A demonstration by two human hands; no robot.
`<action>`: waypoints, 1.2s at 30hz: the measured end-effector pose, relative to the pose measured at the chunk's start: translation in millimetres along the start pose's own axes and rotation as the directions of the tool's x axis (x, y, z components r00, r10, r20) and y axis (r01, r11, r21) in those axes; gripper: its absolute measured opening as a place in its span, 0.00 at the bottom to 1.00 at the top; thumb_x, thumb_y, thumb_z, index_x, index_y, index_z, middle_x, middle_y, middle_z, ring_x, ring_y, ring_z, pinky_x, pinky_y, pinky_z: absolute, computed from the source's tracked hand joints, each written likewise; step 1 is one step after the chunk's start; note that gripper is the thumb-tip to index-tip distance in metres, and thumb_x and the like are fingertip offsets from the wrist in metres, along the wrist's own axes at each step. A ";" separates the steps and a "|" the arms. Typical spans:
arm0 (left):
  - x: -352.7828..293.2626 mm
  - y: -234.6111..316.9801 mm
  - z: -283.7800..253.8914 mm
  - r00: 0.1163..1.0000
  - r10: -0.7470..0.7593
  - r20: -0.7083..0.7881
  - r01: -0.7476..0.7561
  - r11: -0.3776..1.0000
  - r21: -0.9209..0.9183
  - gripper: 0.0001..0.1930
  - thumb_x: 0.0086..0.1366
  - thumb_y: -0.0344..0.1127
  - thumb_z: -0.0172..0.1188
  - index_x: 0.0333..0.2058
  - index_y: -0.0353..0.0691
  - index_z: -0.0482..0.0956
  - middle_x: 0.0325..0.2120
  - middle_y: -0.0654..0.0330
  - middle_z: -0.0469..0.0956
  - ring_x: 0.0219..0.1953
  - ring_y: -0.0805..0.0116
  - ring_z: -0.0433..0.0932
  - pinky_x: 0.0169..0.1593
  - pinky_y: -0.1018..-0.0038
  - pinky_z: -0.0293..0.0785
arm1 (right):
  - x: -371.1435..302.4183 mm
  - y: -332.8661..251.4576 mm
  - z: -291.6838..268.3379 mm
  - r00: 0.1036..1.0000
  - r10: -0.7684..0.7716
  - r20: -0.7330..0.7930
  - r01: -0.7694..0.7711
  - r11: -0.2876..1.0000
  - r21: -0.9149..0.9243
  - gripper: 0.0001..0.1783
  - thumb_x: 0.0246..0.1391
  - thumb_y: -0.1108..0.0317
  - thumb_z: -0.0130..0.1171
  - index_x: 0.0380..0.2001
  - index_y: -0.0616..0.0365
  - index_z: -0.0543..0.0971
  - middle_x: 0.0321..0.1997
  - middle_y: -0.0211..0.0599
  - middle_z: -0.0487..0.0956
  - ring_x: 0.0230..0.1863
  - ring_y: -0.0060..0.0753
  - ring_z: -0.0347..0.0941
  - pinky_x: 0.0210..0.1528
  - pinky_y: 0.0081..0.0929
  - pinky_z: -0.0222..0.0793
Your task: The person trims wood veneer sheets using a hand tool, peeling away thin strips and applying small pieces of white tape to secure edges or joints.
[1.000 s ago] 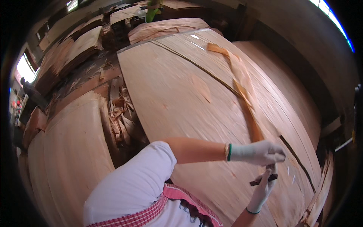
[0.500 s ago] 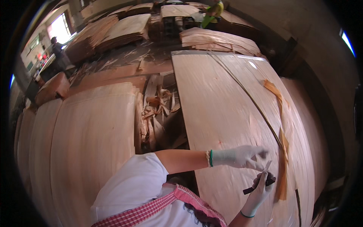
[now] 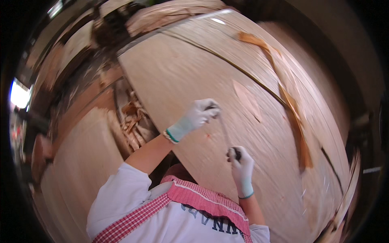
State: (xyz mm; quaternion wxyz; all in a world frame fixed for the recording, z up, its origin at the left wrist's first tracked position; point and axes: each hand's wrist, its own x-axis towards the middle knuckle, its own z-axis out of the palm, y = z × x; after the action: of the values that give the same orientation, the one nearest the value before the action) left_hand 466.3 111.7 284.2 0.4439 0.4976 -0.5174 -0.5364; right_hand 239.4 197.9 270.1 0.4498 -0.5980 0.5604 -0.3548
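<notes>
My left hand (image 3: 206, 112), in a white knit glove with a green-edged cuff, is closed in a pinch over the large pale wood veneer sheet (image 3: 162, 77). From its fingers a thin translucent strip (image 3: 225, 131), tape-like but blurred, runs taut down to my right hand (image 3: 242, 165). That gloved hand is closed around a small dark holder (image 3: 235, 153), mostly hidden by the fingers. Under the hands the sheet bears a small reddish mark (image 3: 208, 136). Beyond them lies a pointed lighter patch (image 3: 247, 100) in its surface.
A long dark split (image 3: 231, 62) crosses the sheet. An orange-brown veneer strip (image 3: 291, 106) lies along its right side, near a shorter dark slit (image 3: 332, 166). Crumpled scraps (image 3: 133, 121) fill the gap beside another veneer stack (image 3: 87, 146) at left.
My left hand has moved left and away from my right hand, drawing out the thin strip between them. My right hand has shifted left and up. The whole view has turned.
</notes>
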 end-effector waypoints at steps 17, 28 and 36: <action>379.3 -159.6 -14.9 0.809 0.477 0.342 -0.570 0.497 0.655 0.07 0.53 0.35 0.65 0.31 0.44 0.80 0.43 0.57 0.78 0.49 0.55 0.74 0.55 0.62 0.68 | 283.1 86.0 125.1 0.697 0.654 -0.294 -0.412 0.701 0.582 0.11 0.59 0.65 0.57 0.30 0.63 0.76 0.23 0.33 0.79 0.17 0.19 0.70 0.18 0.21 0.63; 345.8 -166.9 -12.5 0.816 0.351 0.459 -0.556 0.261 0.789 0.26 0.57 0.43 0.63 0.54 0.43 0.72 0.59 0.55 0.68 0.65 0.53 0.60 0.67 0.59 0.51 | 286.9 85.1 58.6 0.761 0.501 -0.413 -0.504 0.857 0.110 0.10 0.57 0.67 0.57 0.26 0.63 0.77 0.20 0.36 0.77 0.20 0.24 0.72 0.23 0.28 0.66; 355.7 -156.7 -10.8 0.745 0.497 0.445 -0.656 0.428 0.622 0.13 0.54 0.33 0.63 0.39 0.40 0.78 0.45 0.55 0.77 0.52 0.52 0.72 0.59 0.60 0.64 | 270.0 81.5 91.0 0.688 0.691 -0.221 -0.438 0.639 0.632 0.15 0.57 0.60 0.60 0.34 0.64 0.79 0.23 0.30 0.77 0.20 0.18 0.72 0.20 0.17 0.65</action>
State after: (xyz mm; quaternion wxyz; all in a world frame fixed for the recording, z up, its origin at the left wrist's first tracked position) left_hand 443.6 -231.0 101.8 0.3023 0.3699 -0.8683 -0.1340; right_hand 327.7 -53.9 141.0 0.5461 -0.1380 0.6882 -0.4574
